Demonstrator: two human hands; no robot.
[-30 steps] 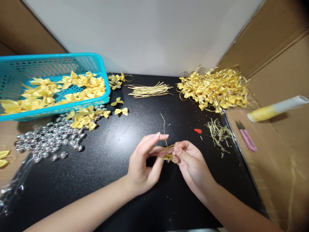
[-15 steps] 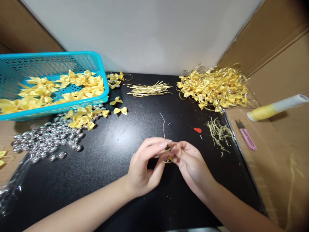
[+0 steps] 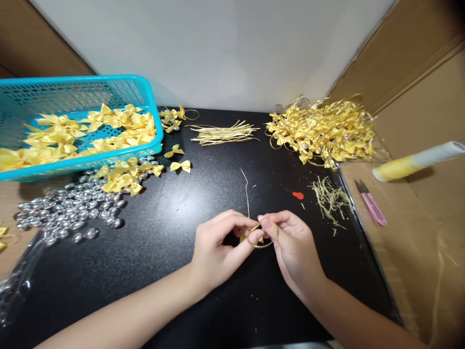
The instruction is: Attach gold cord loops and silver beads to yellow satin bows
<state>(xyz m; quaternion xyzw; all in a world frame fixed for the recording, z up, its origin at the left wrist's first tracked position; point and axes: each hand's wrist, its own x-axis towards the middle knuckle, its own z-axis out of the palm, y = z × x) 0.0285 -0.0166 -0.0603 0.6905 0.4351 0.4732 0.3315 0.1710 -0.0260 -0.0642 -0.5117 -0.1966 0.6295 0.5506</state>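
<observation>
My left hand [image 3: 223, 247] and my right hand [image 3: 292, 245] meet over the black tabletop, fingertips pinched together. Between them is a loop of gold cord [image 3: 262, 246], gripped by both hands. A bit of yellow ribbon, probably a bow, shows behind my left fingers; most of it is hidden. From above my left fingers a thin cord end [image 3: 247, 198] runs up the table to a fine needle-like tip. To the right of my hands lies a red needle threader [image 3: 298, 196].
A blue basket [image 3: 150, 97] of yellow bows stands at the left, with silver beads [image 3: 76, 208] and loose bows [image 3: 123, 174] before it. Gold cords [image 3: 225, 134] lie at the back. Finished-looking bow loops [image 3: 319, 128] are heaped right, near cord scraps [image 3: 330, 198] and pink snips [image 3: 372, 206].
The gold loop has shifted slightly right and shows more fully. My left thumb and fingers have moved right, closing nearer to my right fingertips.
</observation>
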